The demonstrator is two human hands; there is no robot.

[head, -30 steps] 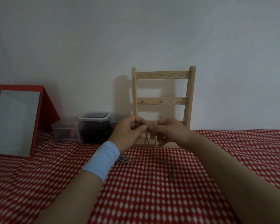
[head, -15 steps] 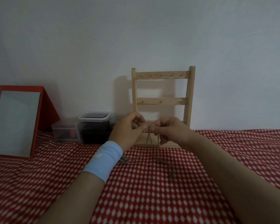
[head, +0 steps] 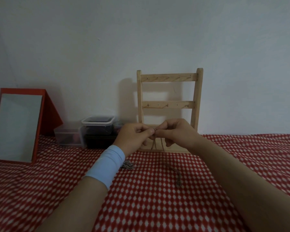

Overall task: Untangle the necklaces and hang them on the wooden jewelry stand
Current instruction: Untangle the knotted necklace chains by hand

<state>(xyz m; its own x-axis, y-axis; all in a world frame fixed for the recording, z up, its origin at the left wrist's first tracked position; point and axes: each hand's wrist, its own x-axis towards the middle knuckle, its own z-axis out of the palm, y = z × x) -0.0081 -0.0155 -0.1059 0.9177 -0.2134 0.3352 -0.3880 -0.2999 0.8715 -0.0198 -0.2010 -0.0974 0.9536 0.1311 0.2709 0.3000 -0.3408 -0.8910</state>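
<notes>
One thin chain necklace (head: pixel 178 178) pinched by both left hand (head: pixel 132 137) and right hand (head: pixel 177 133), before one pale wooden ladder-shaped jewelry stand (head: pixel 168 77) at far edge of red checked cloth (head: pixel 157 206), one silvery chain heap (head: pixel 128 165) mid-cloth.

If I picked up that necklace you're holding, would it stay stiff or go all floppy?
Probably floppy: the necklace hangs limp in thin strands from the left hand and right hand. It looks light, since fingertip pinches alone carry it. It could tangle easily, like the bunched chain on the cloth.
</notes>
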